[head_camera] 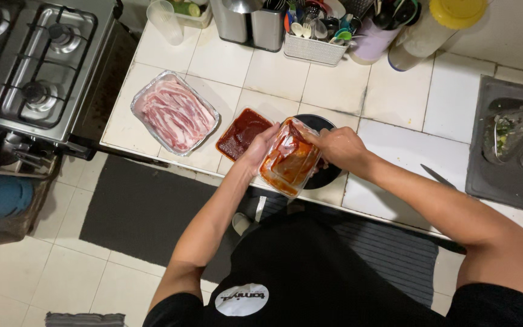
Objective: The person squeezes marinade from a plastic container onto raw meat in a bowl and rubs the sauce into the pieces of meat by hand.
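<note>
Near the middle of the frame, both hands are tilting a clear plastic container (289, 158), smeared inside with red sauce, over a dark round pan (328, 175) on the white tiled counter (394, 145). The left hand (256, 150) is gripping the container's left wall, fingers curled against it; the right hand (340, 147) is pinching the upper right rim, though its fingertips are partly hidden. The container is probably light, thin-walled and flexible, and sauce is likely making it slippery, so holding opposite walls near the rim suits it. Just left is lying a lid (242, 133) coated red, and farther left a foil tray of sliced raw pork (175, 112).
</note>
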